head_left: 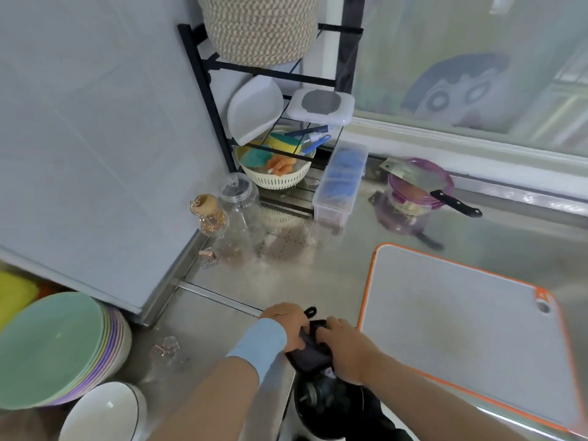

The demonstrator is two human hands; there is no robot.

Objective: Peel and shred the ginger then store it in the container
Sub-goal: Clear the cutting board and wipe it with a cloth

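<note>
Ginger (409,206) seems, though blurred, already shredded in the purple container (445,183) at the worktop's (334,272) far edge, while left hand (281,323) and right hand (345,345) curl fingers round a black bag (313,353) at its near edge, leaving only cleanup.

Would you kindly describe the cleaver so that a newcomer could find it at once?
Follow the steel counter to its far edge under the window. There, right of the clear box with blue contents, stands a purple container, and the cleaver lies across its rim. It is the only blade in view, its black handle pointing right.
</note>
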